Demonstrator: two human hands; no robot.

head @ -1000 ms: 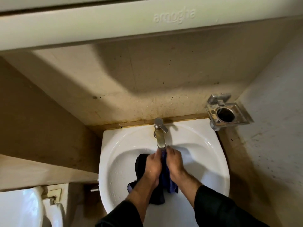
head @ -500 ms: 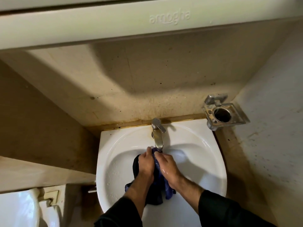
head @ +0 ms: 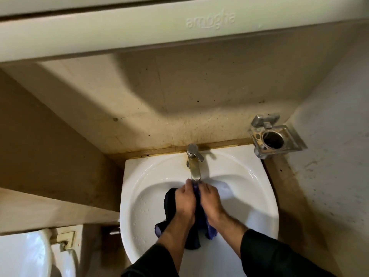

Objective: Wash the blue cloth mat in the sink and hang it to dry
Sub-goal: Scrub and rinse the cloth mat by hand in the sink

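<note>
The wet blue cloth mat (head: 201,220) is bunched up in the white sink (head: 139,196), just below the spout of the steel tap (head: 194,166). My left hand (head: 184,200) grips the cloth from the left and my right hand (head: 209,200) grips it from the right. Both hands press together with a fold of cloth between them. Dark loose ends of the cloth hang down past my wrists into the basin. Most of the cloth's middle is hidden by my hands.
A metal holder (head: 273,136) is fixed to the right wall beside the sink. A white cabinet edge (head: 179,31) overhangs above. A toilet (head: 30,254) stands at lower left. Beige walls close in on both sides.
My hands rubbed the cloth against each other under the tap: they shifted slightly left, then back toward the spout. The cloth stayed in the basin.
</note>
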